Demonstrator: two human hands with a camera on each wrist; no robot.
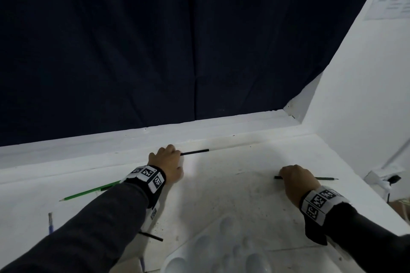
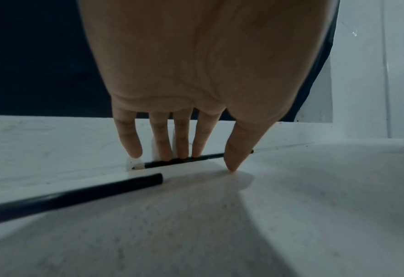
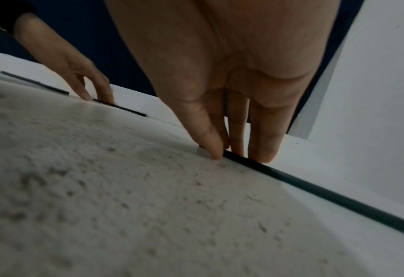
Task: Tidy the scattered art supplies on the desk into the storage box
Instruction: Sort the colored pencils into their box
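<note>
On the matte white, grit-speckled desk (image 1: pixel 221 195), the left hand (image 1: pixel 167 163) at 11 o'clock arches over a thin black pencil (image 1: pixel 195 151) lying along the back ledge, its straight fingertips (image 2: pixel 165 156) touching the shaft and the thumb planted on the desk. At 3 o'clock the right hand (image 1: pixel 297 180) presses its close-set fingertips (image 3: pixel 216 150) and thumb on a slim dark-green pencil (image 1: pixel 326 178). A glossy green pencil (image 1: pixel 88 191) lies at 9 o'clock, and a moulded white palette (image 1: pixel 221 250) with round wells at 6; no storage box shows.
</note>
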